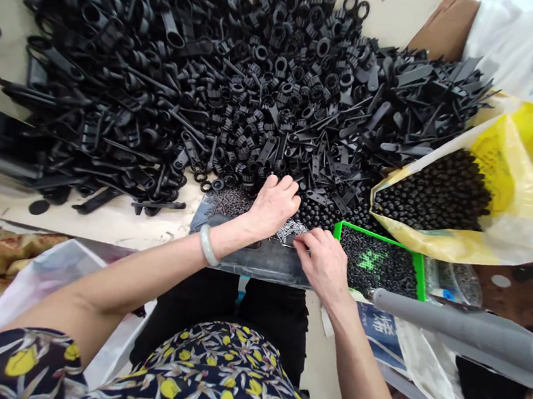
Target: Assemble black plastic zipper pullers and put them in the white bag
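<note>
Your left hand [272,208] and right hand [321,263] sit just apart over a small heap of silvery metal pins [290,230] on a dark mat [246,254]; you cannot tell whether either grips any. Black plastic parts [258,97] crowd the far side of the counter [102,217], with a green-rimmed tray [362,234] and a yellow plastic bag [530,141] of black beads toward its right edge.

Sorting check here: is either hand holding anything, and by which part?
Cannot tell: the right hand's fingertips touch a pile of small silver metal pieces, too small to see any pinched; the left hand shows nothing gripped.
</note>
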`<state>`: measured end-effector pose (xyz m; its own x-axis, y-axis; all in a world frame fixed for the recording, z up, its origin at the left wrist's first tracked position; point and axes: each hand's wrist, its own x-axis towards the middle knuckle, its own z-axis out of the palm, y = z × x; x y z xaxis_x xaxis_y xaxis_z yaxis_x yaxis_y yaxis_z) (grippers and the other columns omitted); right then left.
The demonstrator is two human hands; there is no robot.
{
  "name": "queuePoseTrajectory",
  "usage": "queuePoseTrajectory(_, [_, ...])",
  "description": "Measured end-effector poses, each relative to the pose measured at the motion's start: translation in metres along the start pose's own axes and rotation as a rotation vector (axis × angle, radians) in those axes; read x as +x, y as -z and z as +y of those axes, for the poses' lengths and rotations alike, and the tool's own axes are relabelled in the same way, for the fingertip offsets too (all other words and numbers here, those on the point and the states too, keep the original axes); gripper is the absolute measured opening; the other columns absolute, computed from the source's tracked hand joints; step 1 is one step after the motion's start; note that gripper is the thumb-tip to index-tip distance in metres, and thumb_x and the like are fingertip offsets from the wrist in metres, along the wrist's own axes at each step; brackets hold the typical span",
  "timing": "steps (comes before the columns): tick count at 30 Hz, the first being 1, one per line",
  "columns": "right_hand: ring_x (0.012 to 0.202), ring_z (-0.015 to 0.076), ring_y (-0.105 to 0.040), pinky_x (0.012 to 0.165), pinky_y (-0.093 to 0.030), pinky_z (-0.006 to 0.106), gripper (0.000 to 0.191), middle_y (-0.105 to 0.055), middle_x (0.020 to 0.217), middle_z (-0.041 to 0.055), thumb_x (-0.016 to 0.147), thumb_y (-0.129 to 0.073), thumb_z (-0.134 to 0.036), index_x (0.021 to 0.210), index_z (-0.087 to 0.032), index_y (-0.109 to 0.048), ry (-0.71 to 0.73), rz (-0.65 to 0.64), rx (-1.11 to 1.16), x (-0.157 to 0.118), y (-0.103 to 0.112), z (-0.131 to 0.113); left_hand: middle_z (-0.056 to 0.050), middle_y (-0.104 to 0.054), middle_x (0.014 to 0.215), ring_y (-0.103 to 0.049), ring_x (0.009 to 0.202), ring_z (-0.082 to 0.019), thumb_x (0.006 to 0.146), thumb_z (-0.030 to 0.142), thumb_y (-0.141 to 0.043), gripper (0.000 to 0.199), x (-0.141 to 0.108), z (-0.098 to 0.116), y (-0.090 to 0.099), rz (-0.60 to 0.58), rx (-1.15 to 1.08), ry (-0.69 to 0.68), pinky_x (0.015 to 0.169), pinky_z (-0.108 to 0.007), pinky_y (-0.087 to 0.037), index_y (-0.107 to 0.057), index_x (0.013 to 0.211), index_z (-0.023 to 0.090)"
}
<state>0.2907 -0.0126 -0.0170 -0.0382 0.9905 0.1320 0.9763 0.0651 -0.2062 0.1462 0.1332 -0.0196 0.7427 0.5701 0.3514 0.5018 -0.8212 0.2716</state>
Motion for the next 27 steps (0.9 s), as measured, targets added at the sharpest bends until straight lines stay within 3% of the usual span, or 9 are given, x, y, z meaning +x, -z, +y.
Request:
queuePoseTrajectory(6, [0.089, 0.0212, -0.056, 0.077, -0.034, 0.036, 0.021, -0.068, 0.091, 0.0034, 0.105, -0.06, -0.036, 0.093, -0.024, -0.074, -0.019, -0.059, -0.096, 0.006, -0.012, -0.01, -0.011, -0.066, 0.097, -0.053, 0.107, -0.031, 0.101, 0.016, -0.054, 0.019, -0.002, 0.002, -0.008, -0.033, 0.255, -0.03, 0.087, -0.046, -0.038, -0.067, 0.087, 0.015])
queuePoseTrajectory(10, [0.09, 0.0231, -0.056, 0.077, -0.031, 0.038, 0.024, -0.069, 0.092, 0.0055, 0.105, -0.058, -0.036, 0.092, -0.023, -0.074, -0.029, -0.057, -0.169, 0.012, -0.016, -0.018, -0.011, -0.068, 0.093, -0.056, 0.104, -0.03, 0.101, 0.018, -0.056, 0.02, 0.002, 0.005, -0.013, -0.004, 0.223, -0.012, 0.084, -0.046, -0.038, -0.067, 0.085, 0.015])
queuePoseTrajectory(13, [0.09, 0.0231, -0.056, 0.077, -0.03, 0.038, 0.026, -0.07, 0.091, 0.0059, 0.106, -0.056, -0.034, 0.09, -0.022, -0.073, -0.015, -0.046, -0.179, 0.011, -0.017, -0.023, -0.009, -0.072, 0.089, -0.059, 0.098, -0.028, 0.102, 0.02, -0.054, 0.023, -0.004, 0.005, -0.004, 0.028, 0.128, -0.004, 0.085, -0.047, -0.037, -0.067, 0.084, 0.016])
queuePoseTrajectory(16, [0.088, 0.0224, -0.056, 0.076, -0.029, 0.038, 0.026, -0.069, 0.09, 0.0055, 0.107, -0.056, -0.034, 0.089, -0.022, -0.071, -0.01, -0.05, -0.173, 0.011, -0.017, -0.024, -0.004, -0.076, 0.088, -0.064, 0.089, -0.023, 0.103, 0.022, -0.055, 0.018, -0.028, 0.002, 0.02, 0.106, -0.015, 0.046, 0.089, -0.046, -0.037, -0.069, 0.092, 0.018])
queuePoseTrajectory(20, [0.091, 0.0218, -0.058, 0.075, -0.03, 0.037, 0.022, -0.07, 0.092, 0.0037, 0.105, -0.059, -0.036, 0.091, -0.024, -0.072, -0.021, -0.087, -0.136, 0.015, -0.014, -0.022, 0.0, -0.08, 0.095, -0.069, 0.084, -0.017, 0.097, 0.021, -0.067, 0.004, -0.081, 0.003, 0.045, 0.193, -0.258, 0.218, 0.09, -0.04, -0.041, -0.071, 0.1, 0.02])
queuePoseTrajectory(24, [0.091, 0.0225, -0.061, 0.074, -0.032, 0.036, 0.021, -0.071, 0.092, 0.003, 0.102, -0.064, -0.037, 0.088, -0.024, -0.073, -0.053, -0.138, -0.136, 0.02, -0.011, -0.024, -0.001, -0.079, 0.1, -0.071, 0.092, -0.019, 0.094, 0.019, -0.071, 0.011, -0.125, 0.014, 0.038, 0.196, -0.422, 0.338, 0.089, -0.037, -0.045, -0.072, 0.105, 0.021])
queuePoseTrajectory(27, [0.091, 0.0225, -0.062, 0.073, -0.034, 0.036, 0.02, -0.071, 0.092, 0.0035, 0.101, -0.064, -0.036, 0.087, -0.024, -0.073, -0.078, -0.155, -0.133, 0.021, -0.01, -0.027, -0.001, -0.078, 0.101, -0.07, 0.095, -0.019, 0.094, 0.018, -0.072, 0.024, -0.138, 0.021, 0.026, 0.213, -0.478, 0.418, 0.09, -0.038, -0.045, -0.07, 0.117, 0.023])
